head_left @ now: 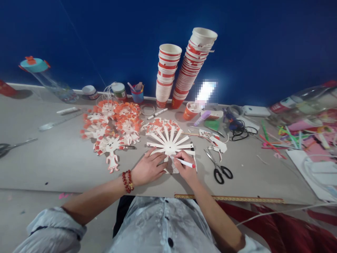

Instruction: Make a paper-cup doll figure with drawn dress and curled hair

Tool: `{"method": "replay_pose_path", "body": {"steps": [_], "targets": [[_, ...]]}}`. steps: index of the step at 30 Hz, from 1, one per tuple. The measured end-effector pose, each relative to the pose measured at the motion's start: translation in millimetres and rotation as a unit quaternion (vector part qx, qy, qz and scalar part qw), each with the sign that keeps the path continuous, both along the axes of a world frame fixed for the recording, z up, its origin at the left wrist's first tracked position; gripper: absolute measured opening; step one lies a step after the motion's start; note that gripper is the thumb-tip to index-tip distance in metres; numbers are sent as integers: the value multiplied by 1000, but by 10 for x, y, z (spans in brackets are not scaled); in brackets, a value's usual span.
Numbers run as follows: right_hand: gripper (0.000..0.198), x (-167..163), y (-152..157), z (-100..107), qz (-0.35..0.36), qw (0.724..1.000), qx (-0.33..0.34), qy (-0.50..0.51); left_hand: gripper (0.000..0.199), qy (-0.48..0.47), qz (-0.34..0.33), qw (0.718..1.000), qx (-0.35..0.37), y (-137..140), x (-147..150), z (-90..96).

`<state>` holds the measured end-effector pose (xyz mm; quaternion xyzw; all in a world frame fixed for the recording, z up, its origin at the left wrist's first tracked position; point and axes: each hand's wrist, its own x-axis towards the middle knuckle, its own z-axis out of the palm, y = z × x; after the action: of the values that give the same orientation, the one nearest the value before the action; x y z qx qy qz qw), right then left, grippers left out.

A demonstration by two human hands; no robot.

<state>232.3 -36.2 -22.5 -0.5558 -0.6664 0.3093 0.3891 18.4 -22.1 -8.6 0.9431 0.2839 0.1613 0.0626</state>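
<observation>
My right hand [186, 169] grips a white marker with a red end [187, 163]. Its tip meets the lower part of a white paper cutout [170, 147], whose strips fan out like rays. My left hand [149, 166] lies flat with its fingers stretched over the cutout's left side. Under my hands is a pale sheet with faint lines [172, 168], partly covered. To the left lie several paper figures with orange-tipped rays, the nearest a small white figure [112, 160] with a red outline. Black-handled scissors [219, 170] rest to the right of my right hand.
Two tall stacks of paper cups [165, 77] stand against the blue wall. Behind the cutout are paper scraps [160, 125] and a white pen [157, 114]. Paper offcuts [217, 140] and dark cord [240, 128] lie right. A clear ruler [59, 122] lies left.
</observation>
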Motion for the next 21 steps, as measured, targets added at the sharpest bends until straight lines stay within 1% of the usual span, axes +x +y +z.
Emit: {"method": "replay_pose_path", "body": {"steps": [10,14,17,21], "targets": [[13,-9,-2,19,-11,1000,8,-5,25,4,0,1000,-5,-2,0,7],[13,-4,-11,29,-13,1000,9,15,25,3,2,1000,2,-3,0,-5],[13,1,-27,35,-33,999,16,35,26,4,4,1000,9,-4,2,-12],[13,-4,-43,49,-51,998,26,35,27,12,4,1000,7,-6,2,-7]]}}
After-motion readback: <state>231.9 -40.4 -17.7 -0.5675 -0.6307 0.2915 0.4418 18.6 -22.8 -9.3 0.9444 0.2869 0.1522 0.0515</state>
